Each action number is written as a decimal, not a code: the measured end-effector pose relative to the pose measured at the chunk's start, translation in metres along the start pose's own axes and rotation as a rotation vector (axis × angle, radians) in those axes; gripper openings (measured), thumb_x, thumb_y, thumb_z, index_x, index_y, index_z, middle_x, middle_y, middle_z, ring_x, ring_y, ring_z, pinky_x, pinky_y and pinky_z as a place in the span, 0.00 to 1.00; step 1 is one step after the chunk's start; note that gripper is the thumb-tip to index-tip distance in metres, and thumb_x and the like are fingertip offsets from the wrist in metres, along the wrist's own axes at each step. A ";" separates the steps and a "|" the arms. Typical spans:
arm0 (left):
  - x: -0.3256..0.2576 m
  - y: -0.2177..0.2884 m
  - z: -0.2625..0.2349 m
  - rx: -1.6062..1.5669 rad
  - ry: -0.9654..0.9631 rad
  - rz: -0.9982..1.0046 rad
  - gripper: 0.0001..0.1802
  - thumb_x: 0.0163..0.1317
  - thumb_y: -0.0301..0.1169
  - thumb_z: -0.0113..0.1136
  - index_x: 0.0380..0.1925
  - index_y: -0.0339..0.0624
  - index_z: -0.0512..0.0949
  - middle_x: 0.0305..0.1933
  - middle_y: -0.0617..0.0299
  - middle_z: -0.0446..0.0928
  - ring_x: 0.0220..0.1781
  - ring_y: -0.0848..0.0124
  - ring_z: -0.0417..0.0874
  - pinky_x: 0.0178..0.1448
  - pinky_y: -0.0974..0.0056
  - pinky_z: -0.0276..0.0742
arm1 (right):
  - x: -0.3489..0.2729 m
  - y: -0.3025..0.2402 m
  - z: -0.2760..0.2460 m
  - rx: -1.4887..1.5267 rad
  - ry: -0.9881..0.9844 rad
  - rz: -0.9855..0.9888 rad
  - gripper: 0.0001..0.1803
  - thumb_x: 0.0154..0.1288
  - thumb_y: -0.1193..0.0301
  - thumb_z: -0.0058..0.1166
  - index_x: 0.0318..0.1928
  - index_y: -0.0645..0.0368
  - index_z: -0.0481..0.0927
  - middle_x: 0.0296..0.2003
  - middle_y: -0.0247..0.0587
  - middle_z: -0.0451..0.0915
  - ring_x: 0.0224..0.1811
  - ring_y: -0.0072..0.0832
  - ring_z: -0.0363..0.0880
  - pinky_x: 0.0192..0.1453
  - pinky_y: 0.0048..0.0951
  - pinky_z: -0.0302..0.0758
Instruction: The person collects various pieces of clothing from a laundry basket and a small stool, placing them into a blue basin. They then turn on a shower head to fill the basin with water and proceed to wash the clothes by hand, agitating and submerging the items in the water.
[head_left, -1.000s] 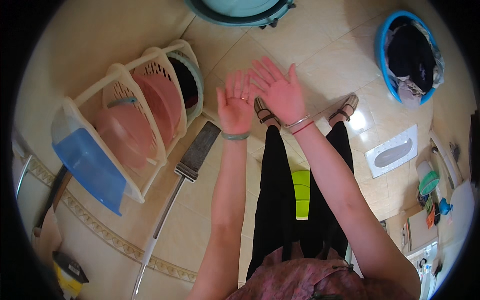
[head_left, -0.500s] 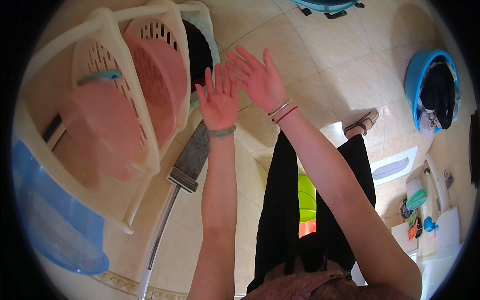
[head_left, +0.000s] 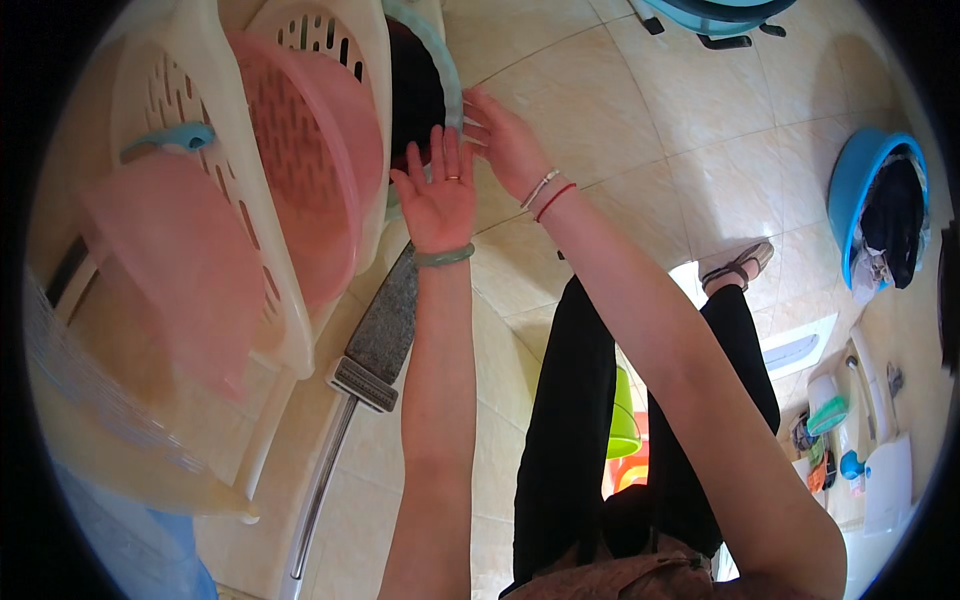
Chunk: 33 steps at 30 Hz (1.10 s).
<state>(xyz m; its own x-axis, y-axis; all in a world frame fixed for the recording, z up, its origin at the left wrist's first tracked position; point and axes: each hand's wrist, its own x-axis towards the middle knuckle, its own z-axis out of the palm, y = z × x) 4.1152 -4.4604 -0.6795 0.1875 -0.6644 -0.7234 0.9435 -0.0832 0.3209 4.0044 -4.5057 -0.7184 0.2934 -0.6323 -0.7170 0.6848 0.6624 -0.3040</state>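
Observation:
My left hand (head_left: 437,210) is open, palm up, with its fingers apart in front of a pale green basin (head_left: 453,70). Dark cloth (head_left: 414,95) fills what shows of that basin, low on a white plastic shelf rack (head_left: 255,180). Just right of the left hand, my right hand (head_left: 510,150) has its fingers stretched toward the basin's rim; whether they touch it I cannot tell. Neither hand holds anything. A pink basin (head_left: 365,150) sits on the shelf nearest the hands' left, and a blurred pink basin-like thing (head_left: 175,265) lies higher up.
A flat mop (head_left: 385,310) leans beside my left forearm. Near the rack's pink things is a blue handle (head_left: 180,137). A blue tub (head_left: 845,200) of dark clothes stands at right, a lime bucket (head_left: 622,420) behind my legs. Another blue tub (head_left: 715,15) is at the far edge.
My right hand has turned from palm up toward the green basin and dipped beside its rim. The left hand stays open in nearly the same place. The whole view has shifted slightly.

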 end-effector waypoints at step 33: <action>0.090 -0.007 -0.025 1.054 0.551 0.169 0.59 0.43 0.38 0.82 0.71 0.42 0.53 0.74 0.49 0.53 0.71 0.50 0.60 0.70 0.42 0.64 | -0.016 0.003 -0.031 -0.280 0.043 -0.032 0.36 0.68 0.57 0.57 0.72 0.51 0.62 0.58 0.39 0.74 0.51 0.27 0.77 0.43 0.32 0.80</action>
<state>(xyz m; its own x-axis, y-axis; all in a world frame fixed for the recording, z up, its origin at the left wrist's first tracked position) 4.1325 -4.5011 -0.7623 0.6216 -0.3396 -0.7059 0.2564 -0.7633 0.5930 3.9811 -4.4810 -0.7280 0.2423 -0.6409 -0.7283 0.4806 0.7314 -0.4837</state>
